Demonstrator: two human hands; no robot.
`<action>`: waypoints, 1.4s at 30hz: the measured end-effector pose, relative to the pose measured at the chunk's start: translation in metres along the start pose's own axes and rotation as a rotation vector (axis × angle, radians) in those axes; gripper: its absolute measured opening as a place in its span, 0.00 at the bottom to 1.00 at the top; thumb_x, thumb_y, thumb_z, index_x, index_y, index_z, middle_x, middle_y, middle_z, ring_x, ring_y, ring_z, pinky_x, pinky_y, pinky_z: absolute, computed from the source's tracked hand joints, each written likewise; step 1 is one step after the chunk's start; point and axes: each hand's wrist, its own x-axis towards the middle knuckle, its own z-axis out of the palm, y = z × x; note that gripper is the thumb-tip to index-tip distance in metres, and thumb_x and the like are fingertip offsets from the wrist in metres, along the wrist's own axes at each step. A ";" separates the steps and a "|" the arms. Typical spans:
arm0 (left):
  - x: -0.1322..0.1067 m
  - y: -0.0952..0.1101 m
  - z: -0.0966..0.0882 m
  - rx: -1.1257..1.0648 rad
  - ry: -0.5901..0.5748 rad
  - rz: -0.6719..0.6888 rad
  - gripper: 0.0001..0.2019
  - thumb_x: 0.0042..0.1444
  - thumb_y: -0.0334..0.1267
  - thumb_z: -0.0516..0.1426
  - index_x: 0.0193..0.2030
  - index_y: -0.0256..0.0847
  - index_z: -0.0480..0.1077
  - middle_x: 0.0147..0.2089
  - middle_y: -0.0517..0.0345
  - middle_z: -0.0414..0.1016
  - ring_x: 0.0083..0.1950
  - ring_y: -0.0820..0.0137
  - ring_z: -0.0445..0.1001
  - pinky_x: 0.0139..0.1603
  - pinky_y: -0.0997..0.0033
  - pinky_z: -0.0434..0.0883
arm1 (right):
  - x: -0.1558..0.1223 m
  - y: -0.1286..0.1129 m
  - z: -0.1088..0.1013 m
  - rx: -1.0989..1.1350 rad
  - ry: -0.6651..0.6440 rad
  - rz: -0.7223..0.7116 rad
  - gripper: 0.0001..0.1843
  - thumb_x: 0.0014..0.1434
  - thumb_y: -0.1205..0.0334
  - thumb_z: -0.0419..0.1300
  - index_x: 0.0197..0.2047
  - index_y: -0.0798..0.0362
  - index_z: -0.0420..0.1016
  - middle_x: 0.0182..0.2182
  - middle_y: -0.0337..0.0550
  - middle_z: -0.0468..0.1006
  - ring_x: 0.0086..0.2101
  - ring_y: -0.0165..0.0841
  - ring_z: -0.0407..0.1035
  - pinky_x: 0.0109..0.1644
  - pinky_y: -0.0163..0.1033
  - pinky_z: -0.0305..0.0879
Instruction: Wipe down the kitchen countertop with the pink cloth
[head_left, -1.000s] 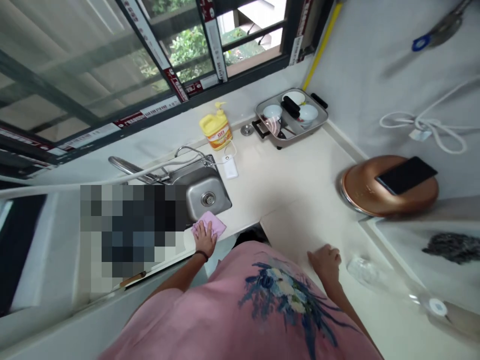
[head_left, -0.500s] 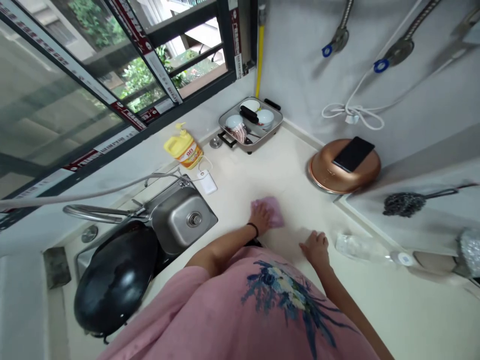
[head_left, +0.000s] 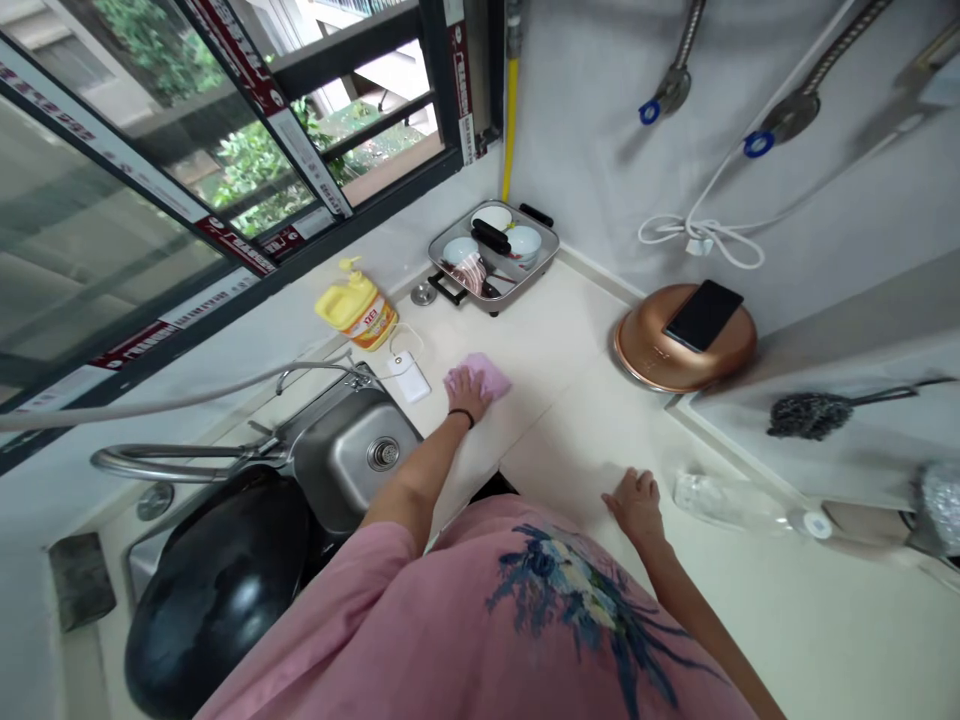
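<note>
My left hand [head_left: 468,392] holds a pinkish-purple cloth [head_left: 489,376] down against the white countertop [head_left: 555,360], fingers over its near left part. Beside that hand, toward the sink, lies a white rectangular tag-like object [head_left: 409,377] with a cord. My right hand [head_left: 636,500] rests on the counter close to my body, thumb apart from the bent fingers, with nothing in it. To its right lies a clear plastic bottle [head_left: 720,500] on its side.
A steel sink [head_left: 349,450] and a black wok [head_left: 217,590] are at left. Behind stand a yellow detergent jug [head_left: 360,308] and a lidded electric pan [head_left: 499,255] with bowls inside. A phone [head_left: 705,315] sits on a copper-coloured basin [head_left: 675,360]. A scrubber [head_left: 810,413] hangs at right.
My left hand has slid the cloth left and away from me across the counter, toward the white tag-like object. The right hand has stayed in place. The view has shifted slightly.
</note>
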 end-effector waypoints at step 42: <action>-0.111 0.143 0.106 0.083 -0.222 0.889 0.42 0.66 0.58 0.57 0.82 0.47 0.50 0.85 0.41 0.32 0.84 0.43 0.32 0.77 0.28 0.31 | 0.001 0.001 0.025 0.122 0.045 0.083 0.48 0.60 0.49 0.62 0.73 0.72 0.54 0.72 0.79 0.53 0.74 0.63 0.43 0.75 0.64 0.48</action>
